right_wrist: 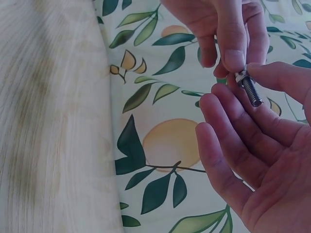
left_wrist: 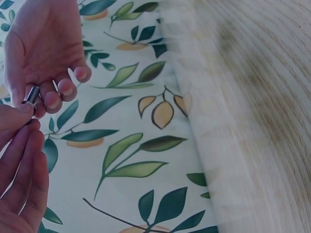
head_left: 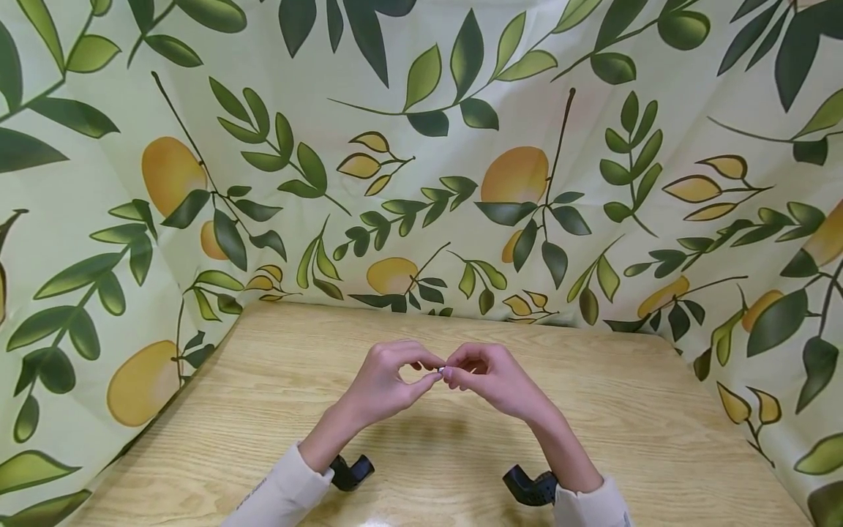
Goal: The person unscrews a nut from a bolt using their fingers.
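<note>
A small metal bolt [right_wrist: 252,92] with a threaded shaft sits between the two hands, above the table. Around the shaft is a nut [right_wrist: 240,76], partly covered by fingertips. My left hand [head_left: 390,380] pinches the bolt at its covered end with thumb and fingers. From the other side my right hand [head_left: 490,377] pinches at the nut with thumb and forefinger, its other fingers loosely bent. In the left wrist view the shaft of the bolt [left_wrist: 33,93] points toward the right palm. Whether the covered end has a head cannot be seen.
The wooden table [head_left: 296,344] lies below both hands. A cloth [head_left: 421,168] printed with leaves and fruit hangs behind it and along both sides. Black wrist mounts [head_left: 352,472] stick out inward from both sleeves, low above the tabletop.
</note>
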Demonstrator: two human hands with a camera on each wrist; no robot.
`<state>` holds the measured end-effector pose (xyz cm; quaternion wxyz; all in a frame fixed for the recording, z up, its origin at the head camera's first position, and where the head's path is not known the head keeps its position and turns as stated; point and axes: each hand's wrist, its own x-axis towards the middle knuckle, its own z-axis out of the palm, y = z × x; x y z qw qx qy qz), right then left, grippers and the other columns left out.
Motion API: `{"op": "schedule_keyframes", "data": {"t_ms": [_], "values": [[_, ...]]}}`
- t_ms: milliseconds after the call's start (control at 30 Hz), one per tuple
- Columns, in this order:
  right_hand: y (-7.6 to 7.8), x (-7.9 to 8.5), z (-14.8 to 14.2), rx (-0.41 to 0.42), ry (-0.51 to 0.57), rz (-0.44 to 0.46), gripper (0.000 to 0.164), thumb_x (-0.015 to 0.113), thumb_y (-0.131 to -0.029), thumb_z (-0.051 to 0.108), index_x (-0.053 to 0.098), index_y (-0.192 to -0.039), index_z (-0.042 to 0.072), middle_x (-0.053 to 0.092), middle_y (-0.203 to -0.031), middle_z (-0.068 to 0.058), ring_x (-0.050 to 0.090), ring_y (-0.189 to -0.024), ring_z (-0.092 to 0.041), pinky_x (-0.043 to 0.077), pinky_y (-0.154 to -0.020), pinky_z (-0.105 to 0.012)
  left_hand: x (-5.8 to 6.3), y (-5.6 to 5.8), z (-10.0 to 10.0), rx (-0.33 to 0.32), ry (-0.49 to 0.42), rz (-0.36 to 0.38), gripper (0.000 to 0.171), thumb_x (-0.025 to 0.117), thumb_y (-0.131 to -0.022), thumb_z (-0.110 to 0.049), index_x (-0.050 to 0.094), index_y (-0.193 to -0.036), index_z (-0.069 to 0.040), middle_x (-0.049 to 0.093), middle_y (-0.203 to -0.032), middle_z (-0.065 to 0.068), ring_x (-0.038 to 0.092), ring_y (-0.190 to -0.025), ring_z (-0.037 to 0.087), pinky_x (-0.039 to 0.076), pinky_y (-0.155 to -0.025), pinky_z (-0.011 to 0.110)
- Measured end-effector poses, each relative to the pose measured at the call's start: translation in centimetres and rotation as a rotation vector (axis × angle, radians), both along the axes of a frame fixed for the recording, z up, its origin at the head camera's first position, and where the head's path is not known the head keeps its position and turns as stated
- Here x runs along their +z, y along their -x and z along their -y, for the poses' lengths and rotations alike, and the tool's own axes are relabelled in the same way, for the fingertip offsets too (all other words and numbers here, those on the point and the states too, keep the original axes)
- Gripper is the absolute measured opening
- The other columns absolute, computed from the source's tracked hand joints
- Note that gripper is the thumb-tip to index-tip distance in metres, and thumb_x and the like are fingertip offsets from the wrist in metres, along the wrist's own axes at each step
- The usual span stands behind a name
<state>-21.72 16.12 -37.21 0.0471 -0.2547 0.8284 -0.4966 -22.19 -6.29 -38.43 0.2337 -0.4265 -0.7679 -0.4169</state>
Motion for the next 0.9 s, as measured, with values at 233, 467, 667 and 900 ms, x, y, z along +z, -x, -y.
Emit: {"op": "schedule_keyframes", "data": {"t_ms": [233, 467, 667, 900], "values": [[-0.13, 0.16, 0.04, -0.008, 0.009, 0.002, 0.014, 0.071, -0.098, 0.021, 0.074, -0.102, 0.008, 0.074, -0.088, -0.006, 0.07, -0.08, -0.016, 0.061, -0.074, -0.03, 0.01, -0.01, -0.05, 0.0, -0.001, 0.002, 0.012, 0.083, -0.084, -0.003, 0.08, -0.093, -0.01, 0.079, -0.087, 0.001, 0.072, -0.078, 0.018, 0.061, -0.073, 0.024], [-0.27, 0.34, -0.05, -0.025, 0.027, -0.007, 0.012, 0.075, -0.094, 0.016, 0.074, -0.103, 0.008, 0.074, -0.095, -0.005, 0.069, -0.085, -0.019, 0.06, -0.075, -0.028, 0.01, -0.05, -0.02, -0.007, 0.002, -0.002, 0.012, 0.083, -0.083, -0.003, 0.08, -0.093, -0.01, 0.078, -0.087, -0.001, 0.07, -0.079, 0.011, 0.06, -0.075, 0.02], [-0.14, 0.37, -0.19, -0.022, 0.028, 0.015, 0.017, 0.074, -0.095, 0.02, 0.072, -0.106, 0.007, 0.074, -0.095, -0.007, 0.07, -0.085, -0.022, 0.06, -0.074, -0.028, -0.15, 0.03, -0.08, -0.013, -0.011, -0.032, 0.013, 0.082, -0.083, -0.001, 0.08, -0.093, -0.009, 0.078, -0.085, 0.0, 0.071, -0.078, 0.015, 0.06, -0.074, 0.021], [0.24, 0.19, -0.48, 0.089, 0.031, 0.028, 0.029, 0.057, -0.106, 0.022, 0.072, -0.104, -0.003, 0.073, -0.094, -0.025, 0.072, -0.085, -0.021, 0.063, -0.075, -0.031, -0.12, -0.02, -0.21, -0.01, -0.029, -0.051, 0.014, 0.082, -0.082, -0.001, 0.08, -0.092, -0.01, 0.078, -0.084, -0.001, 0.069, -0.078, 0.008, 0.06, -0.074, 0.021]]}}
